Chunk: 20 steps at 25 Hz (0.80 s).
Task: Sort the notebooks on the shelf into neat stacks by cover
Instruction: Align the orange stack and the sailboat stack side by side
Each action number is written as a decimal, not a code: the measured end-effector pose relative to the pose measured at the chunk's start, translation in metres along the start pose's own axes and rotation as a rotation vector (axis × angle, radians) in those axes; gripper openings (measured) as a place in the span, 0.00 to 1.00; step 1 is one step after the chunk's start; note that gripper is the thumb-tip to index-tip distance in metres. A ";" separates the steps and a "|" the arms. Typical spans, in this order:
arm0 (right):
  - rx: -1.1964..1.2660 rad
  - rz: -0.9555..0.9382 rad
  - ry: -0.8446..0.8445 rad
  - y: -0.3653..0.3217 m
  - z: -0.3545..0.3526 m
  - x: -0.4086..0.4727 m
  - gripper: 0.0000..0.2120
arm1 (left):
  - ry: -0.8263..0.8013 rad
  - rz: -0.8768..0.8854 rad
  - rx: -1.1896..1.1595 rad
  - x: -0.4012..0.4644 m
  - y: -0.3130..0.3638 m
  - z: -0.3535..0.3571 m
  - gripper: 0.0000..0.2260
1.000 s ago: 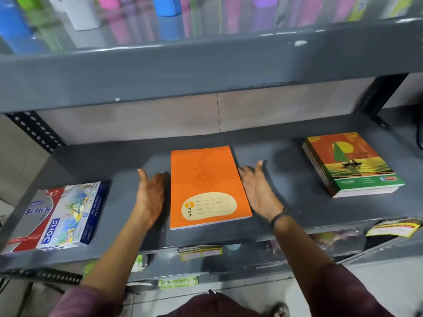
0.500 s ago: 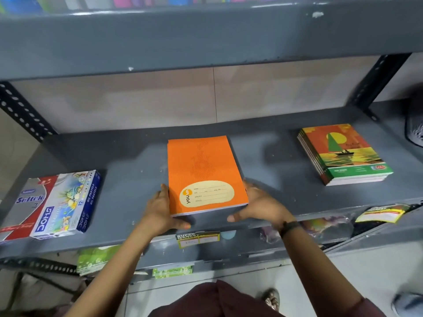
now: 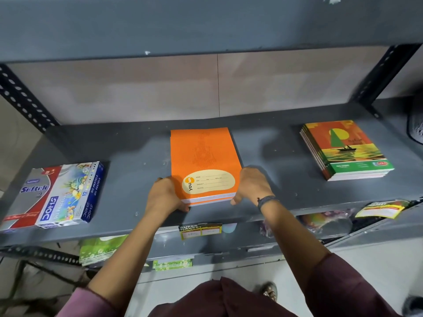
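We see both hands clamped on the near corners of the orange notebook stack (image 3: 204, 161), which lies flat in the middle of the grey shelf (image 3: 274, 186). The left hand (image 3: 163, 197) wraps the near left corner, its fingers curled against the stack's side and the thumb tucked under the front edge. The right hand (image 3: 253, 185) presses the near right side with the fingers folded down along it and the thumb at the front corner; a dark wristband (image 3: 266, 200) sits on that wrist. Whether the stack is lifted off the shelf or resting on it, we cannot tell.

The stack's front edge lies close to the shelf's front lip, while bare shelf runs behind it up to the tiled back wall. We find open grey surface on both sides of the orange stack.

To the right, well apart, a second stack of sailboat-cover notebooks (image 3: 346, 148) sits squared, turned slightly at an angle, near the right upright post (image 3: 380, 72). To the left, also well apart, lie two flat boxes overlapping: a Doms oil pastel box (image 3: 73, 192) resting partly over a Softek box (image 3: 25, 200), near the front lip. The upper shelf (image 3: 206, 24) hangs low over the whole space. A yellow price label (image 3: 201, 231) is fixed on the front lip below the hands.
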State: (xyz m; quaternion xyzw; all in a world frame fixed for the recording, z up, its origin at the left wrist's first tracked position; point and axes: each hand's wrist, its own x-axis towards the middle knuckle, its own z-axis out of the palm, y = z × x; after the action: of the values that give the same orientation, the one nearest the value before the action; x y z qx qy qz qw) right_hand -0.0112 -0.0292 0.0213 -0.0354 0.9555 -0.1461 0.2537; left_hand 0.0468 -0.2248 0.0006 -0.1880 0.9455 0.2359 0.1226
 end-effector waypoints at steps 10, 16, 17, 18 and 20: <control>-0.049 0.018 0.014 0.002 0.000 -0.001 0.27 | 0.072 0.012 0.032 -0.011 0.007 -0.002 0.20; 0.449 -0.220 -0.198 0.030 -0.004 -0.008 0.26 | -0.346 0.138 -0.389 -0.008 -0.021 -0.023 0.36; 0.743 -0.283 -0.271 0.037 -0.005 -0.011 0.25 | -0.376 0.121 -0.646 -0.008 -0.026 -0.026 0.37; 1.010 -0.307 -0.298 0.041 -0.003 -0.012 0.22 | -0.322 0.052 -0.871 -0.004 -0.028 -0.025 0.36; 1.242 -0.271 -0.173 0.040 0.007 -0.008 0.17 | -0.146 -0.105 -1.145 0.005 -0.028 -0.012 0.29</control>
State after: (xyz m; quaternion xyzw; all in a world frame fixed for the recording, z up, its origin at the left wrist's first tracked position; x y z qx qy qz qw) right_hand -0.0005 0.0087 0.0075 -0.0138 0.6559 -0.6998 0.2825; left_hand 0.0518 -0.2551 -0.0015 -0.2543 0.6458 0.7156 0.0781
